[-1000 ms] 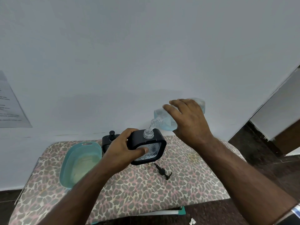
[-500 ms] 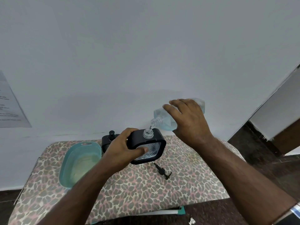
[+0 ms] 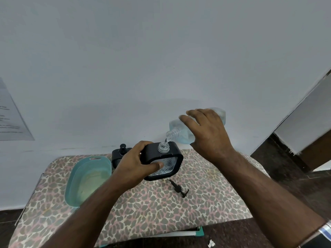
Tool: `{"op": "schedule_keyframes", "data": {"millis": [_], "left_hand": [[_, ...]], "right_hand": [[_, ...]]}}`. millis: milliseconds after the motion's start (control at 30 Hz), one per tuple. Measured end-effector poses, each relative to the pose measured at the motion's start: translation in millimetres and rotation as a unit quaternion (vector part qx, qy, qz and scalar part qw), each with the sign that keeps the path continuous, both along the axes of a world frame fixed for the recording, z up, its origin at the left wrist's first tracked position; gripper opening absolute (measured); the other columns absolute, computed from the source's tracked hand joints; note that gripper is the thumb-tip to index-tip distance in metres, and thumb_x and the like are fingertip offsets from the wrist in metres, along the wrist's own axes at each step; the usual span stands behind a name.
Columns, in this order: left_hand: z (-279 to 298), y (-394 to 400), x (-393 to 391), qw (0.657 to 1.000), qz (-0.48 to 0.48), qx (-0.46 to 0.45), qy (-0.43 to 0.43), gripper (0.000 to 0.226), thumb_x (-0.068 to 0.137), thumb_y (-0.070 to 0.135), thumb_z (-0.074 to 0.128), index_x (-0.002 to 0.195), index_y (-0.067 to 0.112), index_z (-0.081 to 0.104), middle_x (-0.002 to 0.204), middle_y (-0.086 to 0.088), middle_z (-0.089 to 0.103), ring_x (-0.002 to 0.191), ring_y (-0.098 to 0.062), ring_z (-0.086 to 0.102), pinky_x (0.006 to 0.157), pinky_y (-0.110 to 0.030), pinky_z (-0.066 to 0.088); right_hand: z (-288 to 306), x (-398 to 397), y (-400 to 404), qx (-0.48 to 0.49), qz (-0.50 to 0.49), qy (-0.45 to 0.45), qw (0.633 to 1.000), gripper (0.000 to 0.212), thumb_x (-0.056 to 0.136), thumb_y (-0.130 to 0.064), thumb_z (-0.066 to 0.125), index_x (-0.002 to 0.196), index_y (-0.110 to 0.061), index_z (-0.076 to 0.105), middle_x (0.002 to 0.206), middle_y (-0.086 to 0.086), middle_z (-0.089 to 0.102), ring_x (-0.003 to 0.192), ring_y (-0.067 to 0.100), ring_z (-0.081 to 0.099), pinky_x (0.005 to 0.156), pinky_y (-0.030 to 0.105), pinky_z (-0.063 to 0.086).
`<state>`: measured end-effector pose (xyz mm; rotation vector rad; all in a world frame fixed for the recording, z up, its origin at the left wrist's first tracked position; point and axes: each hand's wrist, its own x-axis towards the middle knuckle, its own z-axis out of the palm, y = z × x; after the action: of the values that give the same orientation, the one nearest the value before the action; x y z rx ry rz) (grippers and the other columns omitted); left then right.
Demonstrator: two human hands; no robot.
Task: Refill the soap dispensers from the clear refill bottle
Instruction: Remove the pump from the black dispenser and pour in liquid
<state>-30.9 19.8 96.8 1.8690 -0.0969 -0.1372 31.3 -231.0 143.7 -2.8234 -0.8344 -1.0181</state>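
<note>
My left hand (image 3: pixel 138 164) grips a black square soap dispenser (image 3: pixel 167 162) with a clear patterned front and an open threaded neck, held above the table. My right hand (image 3: pixel 208 133) holds the clear refill bottle (image 3: pixel 180 130), tilted down to the left with bluish liquid inside. Its mouth hangs just above the dispenser's neck, and a thin stream runs between them. The dispenser's black pump head (image 3: pixel 179 187) lies loose on the table below. A second black dispenser (image 3: pixel 119 155), pump fitted, stands behind my left hand, partly hidden.
A teal oval basin (image 3: pixel 78 179) with shallow cloudy liquid sits on the left of the leopard-print table (image 3: pixel 161 212). A white wall rises right behind the table. A paper sheet (image 3: pixel 10 120) hangs at the left. Dark floor lies to the right.
Almost nothing has moved. Both hands hold the same pose, with the bottle still tilted over the dispenser's neck.
</note>
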Motion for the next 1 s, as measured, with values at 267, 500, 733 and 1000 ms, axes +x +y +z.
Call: {"op": "schedule_keyframes", "data": {"millis": [267, 500, 733, 1000], "left_hand": [[0.4, 0.0, 0.8, 1.0, 0.001, -0.003, -0.001, 0.047, 0.079, 0.024, 0.088, 0.112, 0.044, 0.061, 0.107, 0.008, 0.075, 0.098, -0.009, 0.074, 0.086, -0.046, 0.064], [-0.1, 0.7, 1.8, 1.0, 0.001, -0.002, 0.0, 0.046, 0.077, 0.025, 0.087, 0.108, 0.049, 0.062, 0.106, 0.008, 0.075, 0.096, -0.01, 0.074, 0.082, -0.046, 0.065], [-0.3, 1.4, 3.4, 1.0, -0.002, 0.006, -0.002, 0.046, 0.079, 0.024, 0.087, 0.11, 0.045, 0.061, 0.108, 0.008, 0.075, 0.096, -0.008, 0.074, 0.084, -0.043, 0.065], [-1.4, 1.5, 4.2, 1.0, -0.001, 0.006, -0.006, 0.046, 0.078, 0.021, 0.087, 0.111, 0.043, 0.062, 0.107, 0.007, 0.075, 0.097, -0.008, 0.074, 0.086, -0.043, 0.065]], "right_hand": [[0.7, 0.6, 0.4, -0.007, 0.001, -0.004, 1.0, 0.062, 0.071, -0.005, 0.078, 0.128, -0.018, 0.058, 0.128, 0.014, 0.066, 0.118, 0.036, 0.06, 0.098, 0.055, 0.045], [-0.1, 2.3, 0.7, -0.007, 0.002, -0.013, 1.0, 0.058, 0.074, -0.002, 0.074, 0.128, -0.018, 0.059, 0.128, 0.014, 0.066, 0.117, 0.036, 0.06, 0.099, 0.055, 0.045], [-0.7, 3.0, 0.5, -0.011, -0.001, -0.011, 1.0, 0.059, 0.073, -0.003, 0.073, 0.128, -0.018, 0.059, 0.129, 0.013, 0.065, 0.118, 0.036, 0.06, 0.099, 0.055, 0.044], [-0.5, 2.5, 0.9, -0.012, -0.006, -0.009, 1.0, 0.06, 0.073, -0.005, 0.077, 0.128, -0.018, 0.058, 0.129, 0.013, 0.065, 0.118, 0.036, 0.06, 0.1, 0.055, 0.044]]}}
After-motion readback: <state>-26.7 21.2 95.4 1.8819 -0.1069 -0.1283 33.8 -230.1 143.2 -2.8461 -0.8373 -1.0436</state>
